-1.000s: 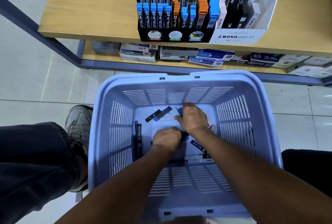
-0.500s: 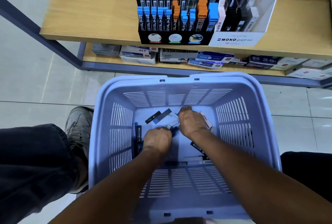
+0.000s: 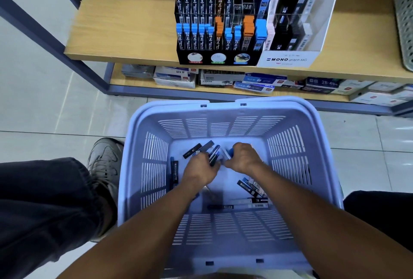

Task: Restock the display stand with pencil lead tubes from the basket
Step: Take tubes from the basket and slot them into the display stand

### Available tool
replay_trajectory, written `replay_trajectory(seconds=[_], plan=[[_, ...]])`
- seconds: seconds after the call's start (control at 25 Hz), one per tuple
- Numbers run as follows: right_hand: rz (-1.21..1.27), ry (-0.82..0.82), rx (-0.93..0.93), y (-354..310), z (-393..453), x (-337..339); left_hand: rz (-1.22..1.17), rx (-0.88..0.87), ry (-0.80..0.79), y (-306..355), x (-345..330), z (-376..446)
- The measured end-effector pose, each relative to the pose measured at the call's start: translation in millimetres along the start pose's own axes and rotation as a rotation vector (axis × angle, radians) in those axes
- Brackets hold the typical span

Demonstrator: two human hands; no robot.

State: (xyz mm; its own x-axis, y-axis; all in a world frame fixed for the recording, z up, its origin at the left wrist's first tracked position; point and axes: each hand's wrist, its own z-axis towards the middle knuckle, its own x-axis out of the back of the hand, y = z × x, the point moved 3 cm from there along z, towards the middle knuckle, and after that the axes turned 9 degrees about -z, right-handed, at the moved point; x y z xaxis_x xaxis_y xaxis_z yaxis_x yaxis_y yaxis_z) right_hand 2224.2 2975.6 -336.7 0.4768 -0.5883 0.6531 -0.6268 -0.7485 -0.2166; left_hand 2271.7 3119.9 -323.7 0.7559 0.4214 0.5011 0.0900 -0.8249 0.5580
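Head view looks down into a pale blue basket (image 3: 143,189) standing on the tiled floor, with both bare hands reaching to its bottom. The left hand (image 3: 200,170) has its fingers curled round a small bundle of dark pencil lead tubes (image 3: 213,155), which stick out of the fist toward 1 o'clock. The right hand (image 3: 242,158), just beside it at 3 o'clock, is also curled, pinching a blue-capped tube (image 3: 229,152) that shows at its thumb side; how the fingertips lie under the hand cannot be told. Loose tubes lie on the basket floor: two dark ones (image 3: 197,149) at 10 o'clock of the left hand, one upright against the left wall (image 3: 174,172), and several (image 3: 250,186) at 5 o'clock of the right hand, some under the forearm. At 12 o'clock, on a wooden shelf (image 3: 125,32), stands the black display stand (image 3: 220,57), its slots holding blue- and orange-capped tubes, a few slots bare. A white MONO box (image 3: 290,59) touches it at 3 o'clock. A grey shoe (image 3: 106,160) rests at 9 o'clock of the basket.
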Motion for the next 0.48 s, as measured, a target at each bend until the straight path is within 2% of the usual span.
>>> replay_trajectory(seconds=[0.08,0.16,0.32,0.48], plan=[[0.218,-0.072,0.016,-3.6,-8.6,9.9,-0.336,0.048,0.002,8.3,4.5,-6.0],[0.395,-0.108,0.083,-9.3,-25.5,26.7,-0.540,0.048,0.028,17.6,15.8,-15.9],[0.578,-0.138,0.233,-15.4,-72.1,68.2,-0.660,-0.103,-0.021,41.3,43.5,-46.1],[0.571,-0.188,0.350,-19.1,-106.6,97.0,-0.705,-0.240,-0.054,67.0,64.9,-70.3]])
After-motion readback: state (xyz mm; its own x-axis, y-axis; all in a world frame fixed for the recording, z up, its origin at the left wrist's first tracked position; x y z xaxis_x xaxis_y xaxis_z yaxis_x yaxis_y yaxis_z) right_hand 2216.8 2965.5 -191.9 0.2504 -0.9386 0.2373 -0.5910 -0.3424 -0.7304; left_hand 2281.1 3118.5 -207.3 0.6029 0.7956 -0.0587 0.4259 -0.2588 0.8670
